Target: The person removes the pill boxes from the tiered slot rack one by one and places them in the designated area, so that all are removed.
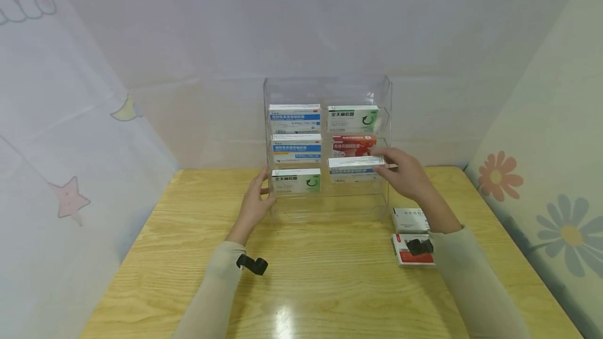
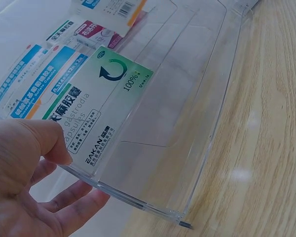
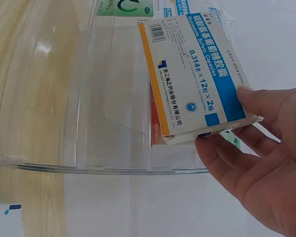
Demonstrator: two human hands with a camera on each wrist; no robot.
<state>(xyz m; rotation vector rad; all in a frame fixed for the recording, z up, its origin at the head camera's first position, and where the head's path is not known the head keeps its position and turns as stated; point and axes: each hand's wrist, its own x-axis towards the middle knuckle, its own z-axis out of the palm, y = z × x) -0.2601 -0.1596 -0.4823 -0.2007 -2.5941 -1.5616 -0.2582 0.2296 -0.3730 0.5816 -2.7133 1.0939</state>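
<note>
A clear plastic rack (image 1: 325,204) holds medicine boxes in two columns. My right hand (image 1: 407,174) pinches a blue-and-white medicine box (image 3: 195,74) with an orange edge, thumb on one face and fingers behind. That box is tilted in front of the right column, partly covering a red box (image 1: 353,145). At the rack's left side, my left hand (image 1: 256,200) grips the edge, its thumb in front and fingers round behind. Beside that thumb is a green-and-white box (image 2: 106,98) in the lower left compartment.
Blue-and-white boxes (image 1: 296,120) fill the left column above, and another green-and-white box (image 1: 353,118) stands at upper right. On the table (image 1: 320,276), a white box (image 1: 409,219) and a red-and-white box (image 1: 411,260) lie under my right forearm. A cloth-covered wall (image 1: 325,25) rises behind.
</note>
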